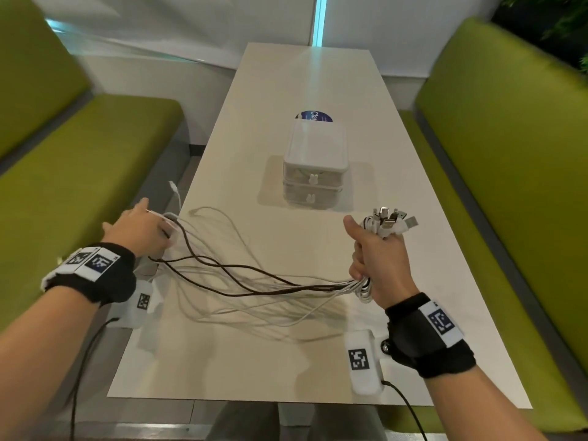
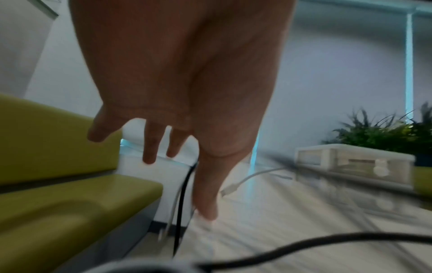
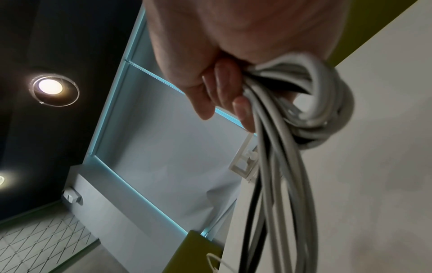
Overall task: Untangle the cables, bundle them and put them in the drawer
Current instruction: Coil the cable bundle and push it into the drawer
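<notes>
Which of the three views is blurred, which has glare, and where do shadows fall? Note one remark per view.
Head view: edges blurred and bent, cables cast soft shadows on the table. Left wrist view: drawer unit and tabletop smeared by motion, left hand dim. Right wrist view: ceiling lamp flares, right hand fairly sharp.

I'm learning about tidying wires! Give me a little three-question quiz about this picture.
1. True or false: the right hand grips the cables near their plug ends.
2. Where does the drawer box stand? A) on the green bench B) on the table C) on the floor
3. Fill in: most cables are white, but at least one is ____.

Key: 1 true. 2 B. 3 dark. The left hand holds the other ends at the table's edge, and both drawers look closed.
</notes>
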`<action>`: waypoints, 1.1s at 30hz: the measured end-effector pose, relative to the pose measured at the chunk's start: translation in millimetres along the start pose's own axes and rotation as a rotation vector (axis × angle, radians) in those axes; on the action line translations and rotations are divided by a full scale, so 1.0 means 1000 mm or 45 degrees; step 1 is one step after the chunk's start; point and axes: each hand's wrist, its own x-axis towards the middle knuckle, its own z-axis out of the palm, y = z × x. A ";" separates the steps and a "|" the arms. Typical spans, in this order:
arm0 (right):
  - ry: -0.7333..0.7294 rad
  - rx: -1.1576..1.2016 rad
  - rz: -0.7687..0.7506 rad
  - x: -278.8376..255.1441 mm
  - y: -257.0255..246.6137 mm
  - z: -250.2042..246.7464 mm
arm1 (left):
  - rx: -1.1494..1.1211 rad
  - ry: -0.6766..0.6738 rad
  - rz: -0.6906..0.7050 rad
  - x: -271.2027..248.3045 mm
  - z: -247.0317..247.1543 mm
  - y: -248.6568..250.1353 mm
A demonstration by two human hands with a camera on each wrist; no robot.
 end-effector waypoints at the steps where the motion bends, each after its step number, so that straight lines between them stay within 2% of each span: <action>1: 0.000 0.004 0.000 0.000 0.000 0.000 | 0.032 -0.018 0.008 -0.002 -0.003 0.005; 3: -0.006 0.024 0.006 -0.001 -0.001 0.000 | 0.092 0.047 0.033 -0.005 -0.009 0.015; 5: -0.012 0.052 0.012 -0.002 -0.002 0.001 | 0.097 0.198 0.124 -0.009 -0.017 0.028; 6: -0.009 0.060 0.010 -0.002 -0.002 0.003 | 0.044 0.265 0.221 -0.012 -0.020 0.037; 8: 0.000 0.065 0.002 -0.003 -0.003 0.007 | -0.247 0.318 0.485 -0.029 -0.027 0.063; 9: 0.002 0.077 -0.003 -0.004 -0.004 0.009 | -0.418 0.271 0.613 -0.042 -0.029 0.079; 11: 0.005 0.127 -0.006 -0.006 -0.005 0.013 | -0.660 0.057 0.869 -0.074 -0.030 0.115; 14: -0.002 0.206 -0.022 -0.010 -0.011 0.017 | -0.686 -0.315 1.132 -0.111 -0.011 0.164; 15: -0.011 0.229 -0.034 -0.012 -0.012 0.017 | -0.650 -0.371 1.167 -0.118 -0.001 0.175; 19: -0.059 0.288 -0.033 -0.016 -0.017 0.012 | -0.577 -0.319 1.174 -0.123 0.018 0.190; 23: -0.060 0.204 -0.030 -0.012 -0.016 0.000 | -0.452 -0.371 1.108 -0.104 0.013 0.162; 25: -0.086 -0.076 -0.193 -0.013 -0.013 0.002 | -0.380 -0.333 1.113 -0.093 0.008 0.149; 27: -0.150 -0.548 -0.470 -0.015 -0.013 0.011 | -0.325 -0.287 1.136 -0.088 0.002 0.145; 29: -0.239 -0.902 -0.669 -0.017 -0.019 0.022 | -0.323 -0.234 1.129 -0.087 -0.006 0.142; 33: -0.382 -1.319 -0.708 -0.016 -0.025 0.030 | -0.293 -0.213 1.059 -0.088 -0.015 0.133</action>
